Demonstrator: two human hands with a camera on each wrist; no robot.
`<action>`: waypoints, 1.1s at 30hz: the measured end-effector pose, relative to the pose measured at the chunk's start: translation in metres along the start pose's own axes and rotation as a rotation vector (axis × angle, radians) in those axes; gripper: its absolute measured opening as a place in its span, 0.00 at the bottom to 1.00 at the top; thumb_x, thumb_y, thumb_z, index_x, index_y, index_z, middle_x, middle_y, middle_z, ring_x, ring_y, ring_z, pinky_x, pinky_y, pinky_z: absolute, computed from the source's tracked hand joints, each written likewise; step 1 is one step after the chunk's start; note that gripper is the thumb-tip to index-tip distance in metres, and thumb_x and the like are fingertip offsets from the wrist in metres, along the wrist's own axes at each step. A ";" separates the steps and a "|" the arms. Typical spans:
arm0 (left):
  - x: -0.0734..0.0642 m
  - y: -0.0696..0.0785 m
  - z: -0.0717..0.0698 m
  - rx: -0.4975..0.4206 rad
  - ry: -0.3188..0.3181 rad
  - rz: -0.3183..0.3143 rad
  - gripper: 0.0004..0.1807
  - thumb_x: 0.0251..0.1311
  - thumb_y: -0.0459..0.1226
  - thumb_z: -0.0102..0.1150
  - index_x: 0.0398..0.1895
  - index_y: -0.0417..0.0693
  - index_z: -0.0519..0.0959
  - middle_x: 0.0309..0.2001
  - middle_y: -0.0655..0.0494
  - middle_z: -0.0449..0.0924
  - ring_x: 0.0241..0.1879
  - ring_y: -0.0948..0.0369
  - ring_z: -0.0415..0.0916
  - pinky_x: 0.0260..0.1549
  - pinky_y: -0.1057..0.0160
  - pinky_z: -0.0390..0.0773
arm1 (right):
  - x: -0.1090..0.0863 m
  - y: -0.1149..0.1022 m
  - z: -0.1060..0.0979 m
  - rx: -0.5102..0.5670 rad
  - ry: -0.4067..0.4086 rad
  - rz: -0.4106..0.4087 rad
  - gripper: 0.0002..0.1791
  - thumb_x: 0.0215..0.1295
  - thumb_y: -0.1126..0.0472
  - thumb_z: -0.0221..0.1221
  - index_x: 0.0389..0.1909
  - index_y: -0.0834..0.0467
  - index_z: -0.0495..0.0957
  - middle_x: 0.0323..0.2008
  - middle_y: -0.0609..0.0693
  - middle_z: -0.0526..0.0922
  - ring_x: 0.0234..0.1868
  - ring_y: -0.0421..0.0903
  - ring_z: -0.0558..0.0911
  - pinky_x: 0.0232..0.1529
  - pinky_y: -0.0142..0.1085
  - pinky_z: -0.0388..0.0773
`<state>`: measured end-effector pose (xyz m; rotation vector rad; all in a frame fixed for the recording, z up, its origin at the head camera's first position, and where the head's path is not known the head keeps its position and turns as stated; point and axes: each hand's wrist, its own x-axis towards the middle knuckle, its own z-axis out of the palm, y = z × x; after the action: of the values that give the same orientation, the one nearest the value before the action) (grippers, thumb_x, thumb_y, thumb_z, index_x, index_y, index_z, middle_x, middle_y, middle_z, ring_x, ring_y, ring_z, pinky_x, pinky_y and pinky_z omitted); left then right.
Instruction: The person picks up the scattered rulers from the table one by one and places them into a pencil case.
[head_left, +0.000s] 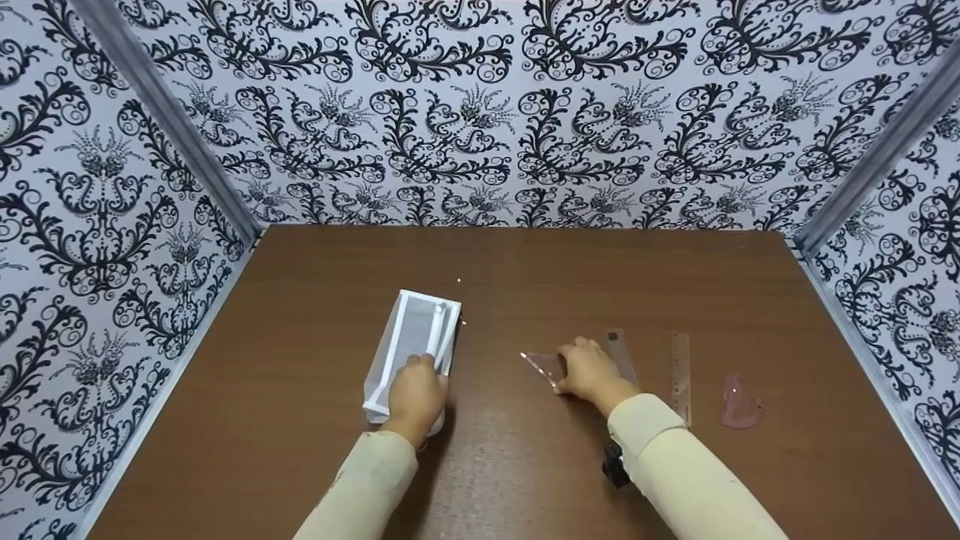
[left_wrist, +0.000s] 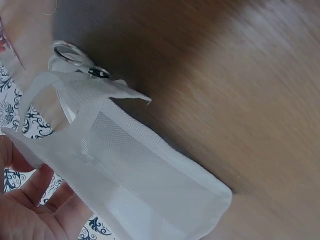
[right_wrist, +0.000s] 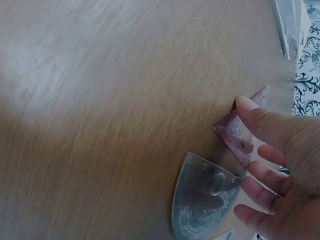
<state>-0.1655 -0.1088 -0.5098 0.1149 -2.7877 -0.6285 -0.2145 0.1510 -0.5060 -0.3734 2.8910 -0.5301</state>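
Note:
My left hand point(head_left: 417, 390) grips the right side of a white mesh zip pouch point(head_left: 411, 322) on the table. In the left wrist view, fingers show beside the pouch point(left_wrist: 150, 175), and a metal ring point(left_wrist: 70, 53) sits at its far end. The right hand point(head_left: 589, 369) pinches a small pink see-through set square point(right_wrist: 235, 134) between thumb and fingers, close over the tabletop. Beside those fingers lies a clear protractor point(right_wrist: 205, 195). In the head view, a clear flat piece point(head_left: 619, 351) shows just past the right hand, partly hidden by it.
Right of the hand, a clear ruler point(head_left: 681, 375) lies lengthwise on the brown table point(head_left: 525, 270). Further right lies a pink see-through curved piece point(head_left: 741, 403). Patterned walls point(head_left: 480, 112) enclose the table at the back and both sides.

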 end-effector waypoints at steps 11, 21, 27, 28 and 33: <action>0.001 0.002 0.001 -0.006 -0.019 -0.010 0.06 0.47 0.31 0.58 0.27 0.35 0.76 0.26 0.43 0.74 0.28 0.42 0.77 0.27 0.45 0.75 | 0.005 0.001 -0.001 0.009 -0.013 0.043 0.33 0.37 0.58 0.77 0.45 0.68 0.78 0.46 0.64 0.73 0.52 0.63 0.71 0.53 0.52 0.72; -0.001 0.001 0.002 -0.010 -0.018 0.013 0.03 0.46 0.29 0.55 0.24 0.35 0.75 0.25 0.44 0.73 0.25 0.43 0.77 0.25 0.49 0.76 | 0.005 0.000 -0.001 0.047 -0.021 0.039 0.32 0.35 0.60 0.77 0.41 0.69 0.75 0.44 0.63 0.73 0.53 0.62 0.70 0.56 0.51 0.69; -0.001 0.001 0.000 -0.009 -0.013 0.020 0.03 0.46 0.30 0.56 0.24 0.35 0.74 0.24 0.44 0.73 0.25 0.43 0.77 0.25 0.48 0.76 | 0.005 0.000 -0.002 0.071 -0.009 0.023 0.31 0.35 0.62 0.77 0.41 0.69 0.73 0.42 0.62 0.72 0.51 0.62 0.70 0.55 0.51 0.69; -0.001 0.001 0.000 -0.010 -0.013 0.019 0.04 0.46 0.30 0.56 0.23 0.35 0.74 0.24 0.44 0.73 0.25 0.43 0.77 0.25 0.48 0.76 | 0.005 0.000 -0.002 0.080 -0.007 0.022 0.31 0.35 0.63 0.77 0.41 0.68 0.73 0.42 0.62 0.72 0.50 0.62 0.70 0.55 0.51 0.69; -0.001 0.001 0.000 -0.016 -0.006 0.021 0.04 0.46 0.30 0.57 0.23 0.35 0.74 0.24 0.44 0.73 0.25 0.43 0.77 0.25 0.48 0.76 | 0.005 0.000 -0.001 0.120 0.002 0.022 0.32 0.33 0.64 0.77 0.42 0.68 0.73 0.40 0.59 0.72 0.49 0.61 0.70 0.53 0.51 0.69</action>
<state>-0.1650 -0.1079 -0.5095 0.0812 -2.7850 -0.6470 -0.2196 0.1499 -0.5053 -0.3234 2.8445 -0.6971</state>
